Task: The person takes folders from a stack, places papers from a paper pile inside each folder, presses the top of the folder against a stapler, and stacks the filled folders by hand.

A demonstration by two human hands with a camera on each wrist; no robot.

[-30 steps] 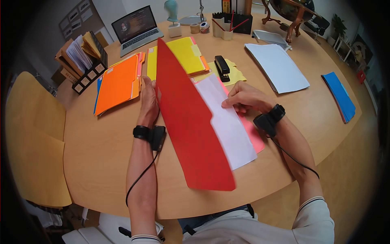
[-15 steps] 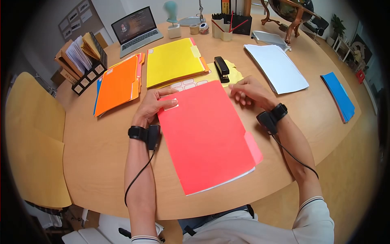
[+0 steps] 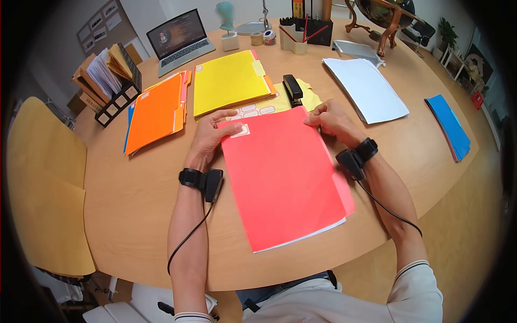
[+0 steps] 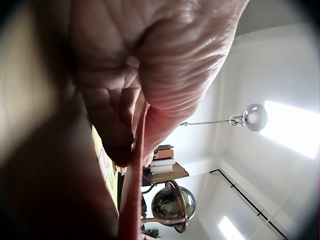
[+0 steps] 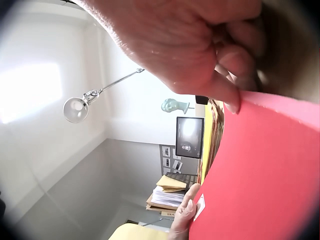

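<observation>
A red file folder (image 3: 285, 183) with a pink tab lies closed in front of me, white paper edging out at its bottom. My left hand (image 3: 207, 137) grips its upper left corner, thumb on top beside a small white label (image 3: 240, 131) and fingers underneath. At the upper right corner my right hand (image 3: 335, 123) pinches the folder between thumb and curled fingers. In the right wrist view the red cover (image 5: 270, 165) hangs from that pinch, and the left hand (image 5: 184, 212) shows at the far corner.
Beyond the folder lie a sheet of labels (image 3: 258, 111), a black stapler (image 3: 293, 90) and yellow folders (image 3: 231, 81). Orange folders (image 3: 156, 113) sit left, below a laptop (image 3: 180, 40). White paper (image 3: 366, 89) and a blue stack (image 3: 448, 128) are at right.
The raised red cover has come down over the white paper, closing the folder. My right hand let go, then took the upper right corner; the left hand moved its hold to the upper left corner.
</observation>
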